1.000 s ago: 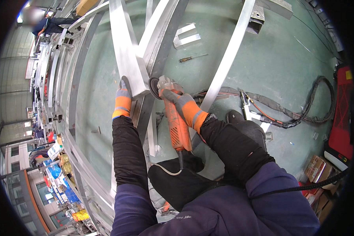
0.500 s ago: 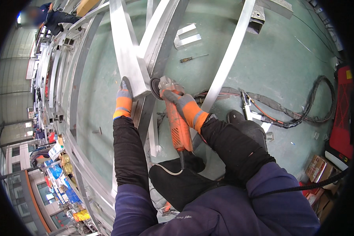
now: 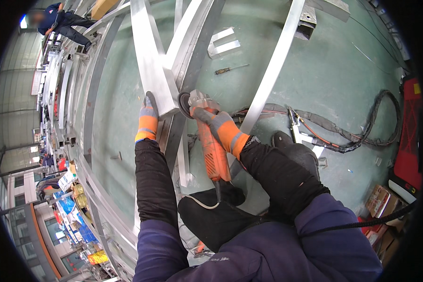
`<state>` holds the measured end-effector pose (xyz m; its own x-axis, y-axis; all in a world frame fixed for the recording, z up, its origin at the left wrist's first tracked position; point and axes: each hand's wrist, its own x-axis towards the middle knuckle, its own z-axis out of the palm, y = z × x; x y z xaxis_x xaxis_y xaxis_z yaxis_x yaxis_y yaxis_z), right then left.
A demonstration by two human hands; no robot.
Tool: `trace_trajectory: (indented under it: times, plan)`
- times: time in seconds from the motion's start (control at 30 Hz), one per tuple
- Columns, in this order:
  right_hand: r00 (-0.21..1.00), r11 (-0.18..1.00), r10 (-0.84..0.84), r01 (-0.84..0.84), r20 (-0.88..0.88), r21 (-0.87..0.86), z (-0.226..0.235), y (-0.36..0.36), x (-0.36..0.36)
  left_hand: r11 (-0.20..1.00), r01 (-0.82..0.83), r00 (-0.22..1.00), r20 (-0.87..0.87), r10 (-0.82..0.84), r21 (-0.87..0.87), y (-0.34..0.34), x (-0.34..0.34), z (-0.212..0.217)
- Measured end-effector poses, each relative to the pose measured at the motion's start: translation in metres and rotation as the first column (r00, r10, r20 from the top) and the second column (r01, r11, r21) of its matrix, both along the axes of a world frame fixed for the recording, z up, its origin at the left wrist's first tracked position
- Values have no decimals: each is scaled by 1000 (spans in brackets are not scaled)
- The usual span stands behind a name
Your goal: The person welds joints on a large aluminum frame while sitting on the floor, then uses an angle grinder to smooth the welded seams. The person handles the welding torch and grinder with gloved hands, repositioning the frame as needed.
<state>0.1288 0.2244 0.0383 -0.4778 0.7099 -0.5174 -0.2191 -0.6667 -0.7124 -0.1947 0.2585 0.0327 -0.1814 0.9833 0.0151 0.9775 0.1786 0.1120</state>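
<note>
Nothing moved: right hand (image 3: 216,124) fingers wrapped round orange grinder (image 3: 211,150), left hand (image 3: 148,117) flat on alu beam (image 3: 148,61).

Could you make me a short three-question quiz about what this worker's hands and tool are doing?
1. True or false: the left hand grips the orange angle grinder.
2. Which lies on the green floor beyond the metal frame? A) a hammer B) a screwdriver C) a paint can
3. Fill in: the right hand wears a grey and ____ glove.

Key:
1. False. The left hand rests flat on the metal frame; the right hand holds the angle grinder.
2. B
3. orange
</note>
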Motion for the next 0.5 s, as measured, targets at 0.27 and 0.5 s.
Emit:
trace_trajectory:
  times: [0.27,0.5]
  plan:
    - [1000,979,-22,20,-8,-203,23,-2,-2,961,-269,901,369,227,65,-9,13,14]
    - [1000,999,22,-23,-5,-40,13,-3,0,902,-428,784,470,406,-65,-4,32,32]
